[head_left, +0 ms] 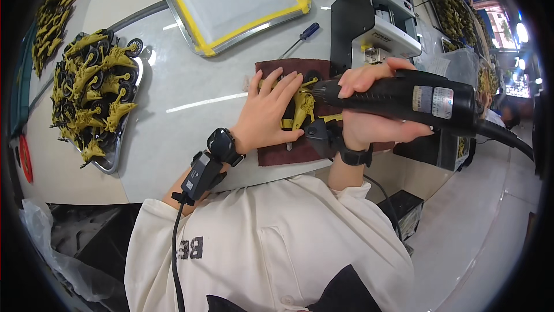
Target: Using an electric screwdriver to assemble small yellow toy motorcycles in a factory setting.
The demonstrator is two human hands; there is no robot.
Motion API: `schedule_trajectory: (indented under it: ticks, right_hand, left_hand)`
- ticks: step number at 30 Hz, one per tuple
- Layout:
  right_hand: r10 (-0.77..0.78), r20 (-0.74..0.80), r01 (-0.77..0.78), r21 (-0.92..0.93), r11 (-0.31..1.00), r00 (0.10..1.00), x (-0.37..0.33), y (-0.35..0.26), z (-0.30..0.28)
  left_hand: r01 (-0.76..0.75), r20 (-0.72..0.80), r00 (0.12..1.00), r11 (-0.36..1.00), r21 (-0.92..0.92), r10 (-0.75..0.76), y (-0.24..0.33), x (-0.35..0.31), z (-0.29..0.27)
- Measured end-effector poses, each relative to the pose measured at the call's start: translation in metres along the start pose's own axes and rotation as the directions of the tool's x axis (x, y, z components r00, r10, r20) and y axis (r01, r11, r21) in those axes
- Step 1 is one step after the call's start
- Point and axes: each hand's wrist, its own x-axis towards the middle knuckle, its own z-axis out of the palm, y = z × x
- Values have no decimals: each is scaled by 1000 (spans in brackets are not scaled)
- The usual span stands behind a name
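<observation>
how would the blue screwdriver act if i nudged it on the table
The screwdriver would probably slide or roll easily, since the table looks smooth and glossy. It might swing in a curve, its handle being much thicker than the shaft. It should stay stiff: the shaft looks straight and metallic.

The left forearm (175, 197) slants up and to the right from the lower left. Its wrist (241, 139) leads into the left grip (264, 111), palm down, back showing, fingers (280, 88) long and slightly parted, pointing away from the body, thumb (289, 136) reaching right. The right forearm (344, 176) rises nearly straight. The right grip (372, 128) is clenched, its fingers curled over, its thumb stretched to the right.
</observation>
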Motion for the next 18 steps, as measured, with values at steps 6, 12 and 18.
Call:
schedule_trajectory:
  ticks: [6,12,18]
  right_hand:
    - [192,-38,-195,-287,938,981,-1,21,-8]
    - [255,-6,-246,-287,926,967,-7,32,-6]
    - [-22,-93,11,-117,993,995,14,-19,-24]
  left_hand:
    - [-7,33,999,1000,-12,8,-1,1,-4]
    - [-19,17,1000,999,35,18,-2,1,2]
    - [36,38,999,999,-10,-35,-3,1,3]
